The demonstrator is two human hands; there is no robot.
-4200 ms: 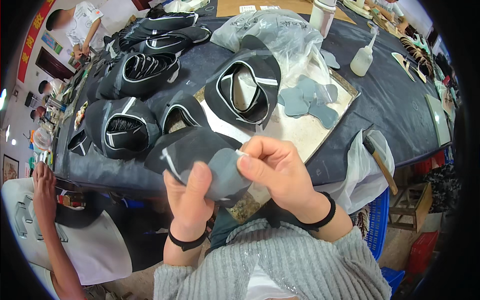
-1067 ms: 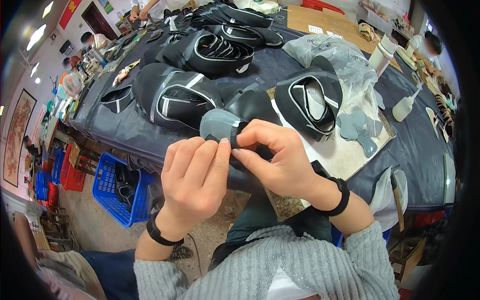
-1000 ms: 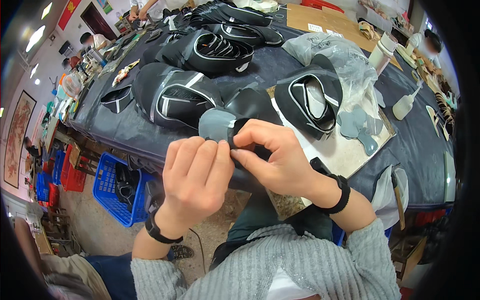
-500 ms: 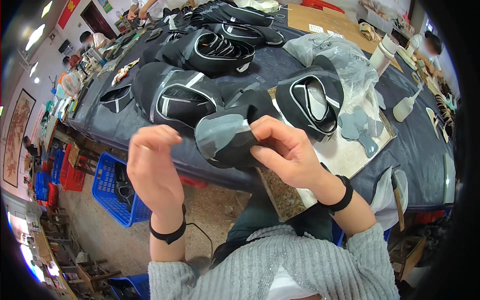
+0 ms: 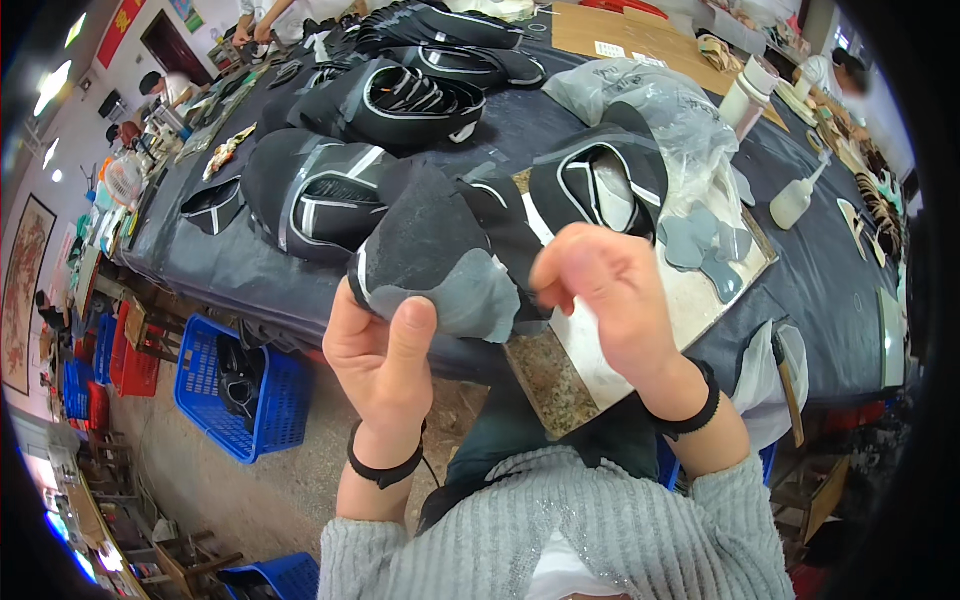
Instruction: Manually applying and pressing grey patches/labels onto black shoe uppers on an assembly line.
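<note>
My left hand (image 5: 385, 350) is closed on a black shoe upper (image 5: 425, 225), thumb on the near face, fingers behind it. A thin grey-green patch (image 5: 470, 298) lies over the lower right part of the upper, and its edge looks loose and wrinkled. Beside that edge, my right hand (image 5: 615, 300) has its fingers curled in, slightly blurred; whether anything is between them is hidden. Under and behind it lies a white-topped board (image 5: 690, 310) with stone-like edges. More grey patches (image 5: 705, 245) rest on the board, near another black upper (image 5: 600, 185).
Black shoe uppers (image 5: 325, 195) are heaped across the dark-covered table (image 5: 820, 290). A clear plastic bag (image 5: 650, 95), a white bottle (image 5: 747, 100) and a squeeze bottle (image 5: 795, 205) stand right. A wooden-handled tool (image 5: 790, 390) hangs over the edge. Below left is a blue basket (image 5: 280, 400). Other people work farther off.
The upper has passed from my right hand to my left and turned, so its grey patch now faces lower right. My right hand has moved off it, a little to the right.
</note>
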